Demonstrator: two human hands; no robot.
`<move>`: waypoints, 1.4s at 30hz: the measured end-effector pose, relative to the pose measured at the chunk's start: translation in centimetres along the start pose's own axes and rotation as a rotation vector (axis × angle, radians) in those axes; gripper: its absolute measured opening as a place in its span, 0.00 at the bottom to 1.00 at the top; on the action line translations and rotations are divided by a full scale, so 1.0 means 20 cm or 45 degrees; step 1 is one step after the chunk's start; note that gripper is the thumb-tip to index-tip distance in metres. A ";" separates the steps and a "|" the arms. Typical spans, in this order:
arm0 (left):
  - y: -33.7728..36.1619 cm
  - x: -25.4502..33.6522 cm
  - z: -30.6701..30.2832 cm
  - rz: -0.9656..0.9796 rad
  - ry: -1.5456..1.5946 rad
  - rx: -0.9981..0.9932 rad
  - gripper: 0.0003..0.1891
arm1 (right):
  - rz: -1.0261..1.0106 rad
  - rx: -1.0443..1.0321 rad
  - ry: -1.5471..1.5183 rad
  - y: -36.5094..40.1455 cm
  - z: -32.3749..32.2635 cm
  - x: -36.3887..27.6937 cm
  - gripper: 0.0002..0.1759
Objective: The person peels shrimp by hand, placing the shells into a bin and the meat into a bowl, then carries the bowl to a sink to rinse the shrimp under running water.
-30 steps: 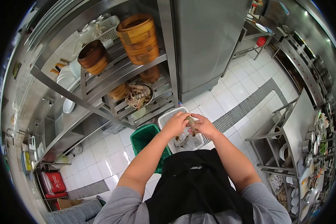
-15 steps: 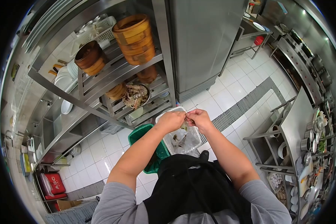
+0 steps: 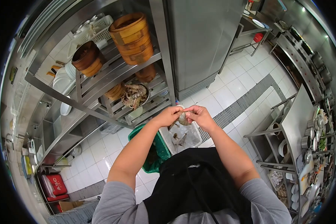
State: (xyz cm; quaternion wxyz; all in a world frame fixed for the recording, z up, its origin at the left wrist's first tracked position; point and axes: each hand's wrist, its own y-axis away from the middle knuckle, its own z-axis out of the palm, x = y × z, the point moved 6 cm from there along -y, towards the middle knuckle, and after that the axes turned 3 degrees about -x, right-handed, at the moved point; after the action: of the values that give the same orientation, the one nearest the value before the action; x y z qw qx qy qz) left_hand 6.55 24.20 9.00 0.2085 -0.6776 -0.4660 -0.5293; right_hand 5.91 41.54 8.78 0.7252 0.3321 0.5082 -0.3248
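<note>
Both hands meet in front of the black apron, above a white plastic-lined container (image 3: 193, 139). A small greyish shrimp (image 3: 183, 118) is pinched between them. My left hand (image 3: 169, 116) has its fingers closed on one end of it, and my right hand (image 3: 198, 115) grips it from the other side. More shrimp (image 3: 178, 139) lie on the plastic in the container below. Just left of that container stands a green bin (image 3: 156, 147) with a dark inside. A bowl of shrimp (image 3: 135, 96) rests on the lower rack shelf.
Bamboo steamers (image 3: 132, 39) stand on the metal rack (image 3: 119, 76) at upper left. A tall steel cabinet (image 3: 201, 44) rises ahead. To the right is a steel table (image 3: 293, 123) with pots, and a red box (image 3: 55, 184) sits at lower left.
The shrimp between my fingers now shows more plainly, hanging below the fingertips. My left hand has shifted slightly left and its fingers are turned differently.
</note>
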 end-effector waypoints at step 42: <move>0.18 0.00 -0.12 0.230 0.552 0.337 0.26 | -0.025 0.307 -0.507 -0.02 0.25 0.07 0.16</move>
State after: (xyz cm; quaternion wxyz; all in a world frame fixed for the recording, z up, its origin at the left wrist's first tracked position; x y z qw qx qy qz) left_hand 8.32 20.65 10.59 0.4366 -0.5542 -0.4131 -0.5759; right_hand 8.54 37.04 8.73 0.7631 0.3408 0.3159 -0.4493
